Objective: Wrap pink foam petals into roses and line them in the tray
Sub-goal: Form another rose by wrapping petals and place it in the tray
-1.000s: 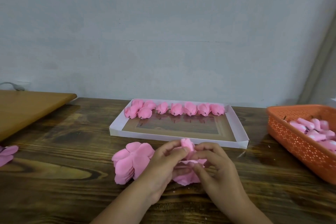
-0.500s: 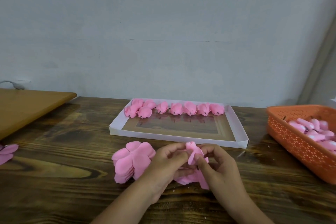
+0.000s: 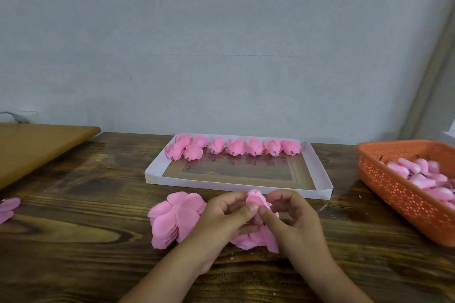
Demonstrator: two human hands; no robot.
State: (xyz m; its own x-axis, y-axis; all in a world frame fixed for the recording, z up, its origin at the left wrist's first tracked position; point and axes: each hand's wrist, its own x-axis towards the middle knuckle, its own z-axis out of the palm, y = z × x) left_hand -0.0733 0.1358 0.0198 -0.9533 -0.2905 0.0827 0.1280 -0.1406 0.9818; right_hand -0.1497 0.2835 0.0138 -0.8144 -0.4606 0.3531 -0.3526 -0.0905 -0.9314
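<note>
Two hands shaping a pink foam rose at the near edge of the tray.

The left hand (image 3: pixel 221 219) and right hand (image 3: pixel 293 219) pinch a soft, half-rolled rose (image 3: pixel 254 200) together. A scalloped petal stack (image 3: pixel 173 219) lies beside them. The shallow white tray (image 3: pixel 320 174) holds finished roses (image 3: pixel 234 148) along its far wall; the perforated orange basket (image 3: pixel 403 199), cut off at right, holds pink pieces.

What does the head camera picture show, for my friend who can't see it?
Two hands, left hand and right hand, wrap pink foam petals into a rose above a wooden table. Behind, finished roses line a white tray's far side; a petal stack lies left, an orange basket right.
</note>
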